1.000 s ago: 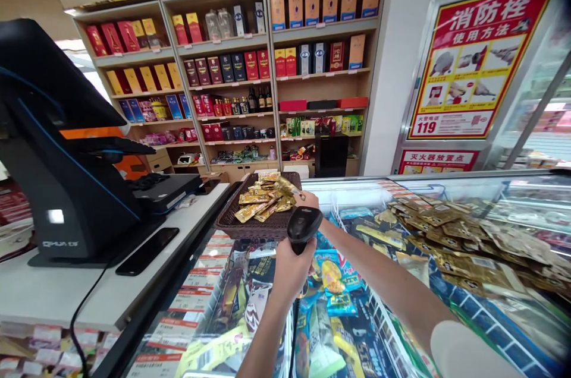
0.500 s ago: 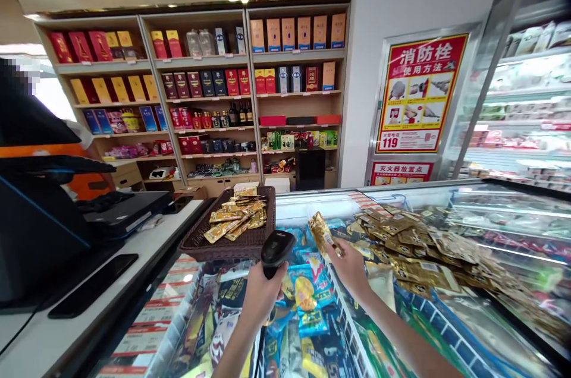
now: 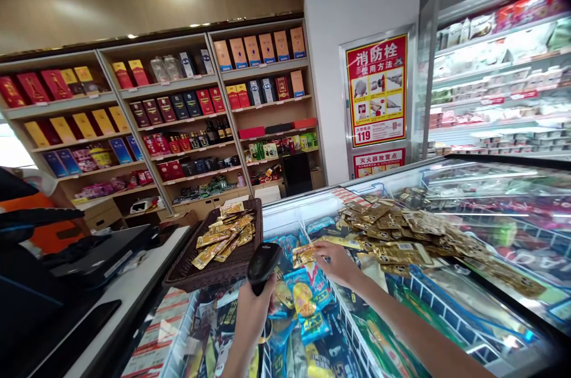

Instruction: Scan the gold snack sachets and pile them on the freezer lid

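Observation:
My left hand (image 3: 255, 305) is wrapped round the handle of a black barcode scanner (image 3: 264, 264), its head tipped up over the freezer's glass top. To the right of it, my right hand (image 3: 335, 264) pinches a small gold snack packet (image 3: 304, 255), which points left toward the scanner. A brown woven basket (image 3: 181, 271) with several gold packets (image 3: 225, 235) in it stands at the left, beyond my left hand. Right of my right hand, a spread heap of gold-brown packets (image 3: 401, 229) lies on the glass.
Under the glass, white wire dividers (image 3: 357, 330) separate blue ice-cream packs (image 3: 307, 295) and other wrapped goods. A counter with a black device (image 3: 104, 253) runs along the left. Shelves of boxed bottles (image 3: 178, 107) line the back wall, and a lit refrigerated case (image 3: 499, 81) stands at the right.
The view has swung right and tilted. The gold packet in my right hand has gone from raised and upright to lower and nearly flat, nearer the scanner. My left hand keeps hold of the scanner.

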A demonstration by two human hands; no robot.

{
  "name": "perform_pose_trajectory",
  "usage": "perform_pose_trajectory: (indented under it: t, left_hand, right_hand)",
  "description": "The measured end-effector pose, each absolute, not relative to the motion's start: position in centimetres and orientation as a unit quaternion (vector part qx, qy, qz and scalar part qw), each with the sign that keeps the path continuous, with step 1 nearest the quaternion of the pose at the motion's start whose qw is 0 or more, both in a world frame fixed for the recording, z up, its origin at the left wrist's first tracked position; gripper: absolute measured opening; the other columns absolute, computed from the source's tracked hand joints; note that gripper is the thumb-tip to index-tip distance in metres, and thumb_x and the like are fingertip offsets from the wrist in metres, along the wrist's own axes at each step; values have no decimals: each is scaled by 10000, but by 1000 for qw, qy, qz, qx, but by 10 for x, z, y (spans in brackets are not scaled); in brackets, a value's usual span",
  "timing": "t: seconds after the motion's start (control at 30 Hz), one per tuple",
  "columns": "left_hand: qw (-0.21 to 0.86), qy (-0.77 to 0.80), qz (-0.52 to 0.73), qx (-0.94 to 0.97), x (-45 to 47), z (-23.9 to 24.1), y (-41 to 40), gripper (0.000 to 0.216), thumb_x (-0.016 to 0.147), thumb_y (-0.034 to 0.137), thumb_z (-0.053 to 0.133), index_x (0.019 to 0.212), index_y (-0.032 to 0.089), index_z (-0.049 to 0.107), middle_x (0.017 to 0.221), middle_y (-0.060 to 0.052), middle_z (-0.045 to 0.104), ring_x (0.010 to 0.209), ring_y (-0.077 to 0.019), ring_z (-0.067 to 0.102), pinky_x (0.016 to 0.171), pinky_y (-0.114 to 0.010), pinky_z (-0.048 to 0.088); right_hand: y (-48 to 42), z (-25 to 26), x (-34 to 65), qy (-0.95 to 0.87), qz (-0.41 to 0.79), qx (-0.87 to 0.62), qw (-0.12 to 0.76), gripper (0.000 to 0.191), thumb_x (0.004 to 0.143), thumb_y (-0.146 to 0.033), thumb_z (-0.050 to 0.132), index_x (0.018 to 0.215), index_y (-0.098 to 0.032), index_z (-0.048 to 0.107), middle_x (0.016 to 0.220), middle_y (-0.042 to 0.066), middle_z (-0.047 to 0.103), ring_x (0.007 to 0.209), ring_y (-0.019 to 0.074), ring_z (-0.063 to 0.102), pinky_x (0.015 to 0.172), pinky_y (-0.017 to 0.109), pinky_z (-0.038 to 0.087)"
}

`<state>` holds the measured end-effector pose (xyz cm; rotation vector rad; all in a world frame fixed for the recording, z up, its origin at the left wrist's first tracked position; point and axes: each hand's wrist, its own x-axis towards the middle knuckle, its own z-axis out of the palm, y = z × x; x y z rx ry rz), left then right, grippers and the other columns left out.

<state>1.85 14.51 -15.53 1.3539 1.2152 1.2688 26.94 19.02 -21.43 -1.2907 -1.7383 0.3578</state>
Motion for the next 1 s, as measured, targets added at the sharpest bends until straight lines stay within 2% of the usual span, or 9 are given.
perform_pose_trajectory:
  t: [0.07,0.13,0.23,0.33,0.53,0.7,0.87,0.93,1.0]
  left_hand:
    - [445,494,513,543,19,-157,147,535,616,674,804,564,203,555,448,35,507,365,-134,484,394,-263,370]
    - [449,497,505,544,19,-157,147,542,610,682,801,559,203,551,443,33,508,359,-135,485,391,-264,367]
    - [454,500,497,546,20,-156,145,526,631,663,798,567,204,550,443,28,518,369,-134,487,404,-263,369]
    - [451,500,498,546,22,-152,142,515,639,649,799,572,208,543,437,22,525,377,-134,488,411,-262,368]
    - [450,496,497,552,23,-155,143,531,619,666,804,568,212,532,426,28,509,360,-139,491,398,-265,360]
    - [455,494,500,547,21,-158,144,545,615,684,800,588,205,540,445,29,517,360,-136,493,388,-261,355]
    - [457,494,499,546,21,-154,142,505,633,631,804,580,205,538,440,31,510,364,-134,492,401,-264,368]
    - [454,490,502,549,21,-152,141,488,658,608,794,569,205,534,437,28,509,368,-131,487,405,-262,367]
    - [452,487,500,556,22,-151,140,481,685,596,778,551,206,530,434,22,511,373,-129,486,411,-261,371]
  right_hand:
    - [195,-220,271,-694,154,-538,453,314,934,-348,510,807,-233,774,1112,111,742,1044,290,703,951,423,541]
    - [201,-226,273,-657,140,-558,487,242,894,-311,540,973,-219,749,1141,124,710,1084,292,681,973,426,528]
    - [209,-230,277,-574,119,-586,559,514,774,-312,655,1275,-207,616,1329,145,616,1255,320,594,1050,458,484]
    - [212,-227,280,-508,147,-577,622,726,724,-408,724,1389,-220,503,1381,153,598,1252,336,596,992,458,515]
    - [206,-217,273,-541,202,-521,628,339,811,-467,656,1022,-203,680,1004,118,747,949,308,699,845,418,542]
    - [200,-206,270,-554,229,-465,651,240,811,-451,671,826,-212,668,936,106,726,924,283,691,836,396,536]
    - [193,-199,281,-667,275,-478,501,128,780,-302,682,742,-210,762,1447,126,541,1341,335,515,1032,433,464]
    - [190,-197,289,-716,328,-469,399,161,766,-273,683,847,-229,815,1540,103,466,1383,346,481,1047,431,456]
    - [189,-196,297,-750,386,-430,321,339,757,-252,658,1059,-266,812,1549,87,474,1387,333,489,1044,413,466]
